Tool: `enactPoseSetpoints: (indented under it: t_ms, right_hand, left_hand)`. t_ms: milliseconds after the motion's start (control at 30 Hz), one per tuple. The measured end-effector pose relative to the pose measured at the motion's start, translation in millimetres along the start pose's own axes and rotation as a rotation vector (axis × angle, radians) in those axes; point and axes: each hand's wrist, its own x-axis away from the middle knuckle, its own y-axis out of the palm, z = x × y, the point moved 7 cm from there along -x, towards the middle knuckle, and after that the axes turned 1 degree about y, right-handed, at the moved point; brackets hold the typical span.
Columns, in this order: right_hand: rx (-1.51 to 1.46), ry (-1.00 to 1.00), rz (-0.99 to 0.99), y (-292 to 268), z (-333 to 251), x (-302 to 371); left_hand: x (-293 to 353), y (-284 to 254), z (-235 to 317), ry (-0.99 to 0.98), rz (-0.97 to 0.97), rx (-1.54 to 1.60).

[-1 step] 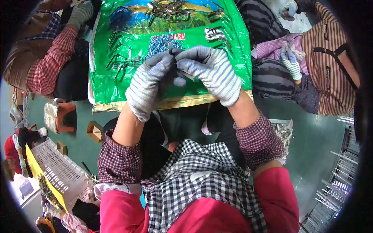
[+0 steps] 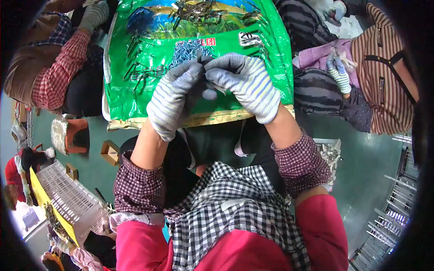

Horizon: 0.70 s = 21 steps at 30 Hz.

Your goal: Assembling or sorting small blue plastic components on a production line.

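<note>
Both my hands wear white gloves with blue stripes and meet over the near part of a green printed sack (image 2: 149, 106). My left hand (image 2: 171, 92) is closed, pinching a small dark metal strip (image 2: 198, 55) whose end sticks up past the fingertips. Thumb and forefinger of my right hand (image 2: 248, 86) press together against the same spot; what they grip is mostly hidden. Just beyond the fingers lies a heap of small blue screws (image 2: 185, 50). Thin dark metal strips (image 2: 142, 81) are scattered left of the heap, and a tangled pile of metal pieces (image 2: 196, 16) lies farther back.
More dark strips (image 2: 262, 49) lie along the sack's right side. Co-workers sit close on both sides, one with a gloved hand (image 2: 338, 74) at right. On the floor at left are an orange stool (image 2: 77, 135) and a white plastic crate (image 2: 68, 189); metal racks (image 2: 389, 217) stand at lower right.
</note>
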Motion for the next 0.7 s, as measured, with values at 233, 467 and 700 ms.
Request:
enactPoseSetpoints:
  t_ms: [233,467,700]
  right_hand:
    - [0.01,-0.008,0.054,-1,6,1]
    - [0.021,-0.022,0.064,-4,13,-4]
    - [0.718,-0.41,0.123,6,-6,2]
  left_hand:
    - [-1,0,0,-0.037,0.028,-0.012]
    - [2,-1,2,-0.033,0.018,-0.016]
    - [7,-3,8,0.051,0.065,-0.224]
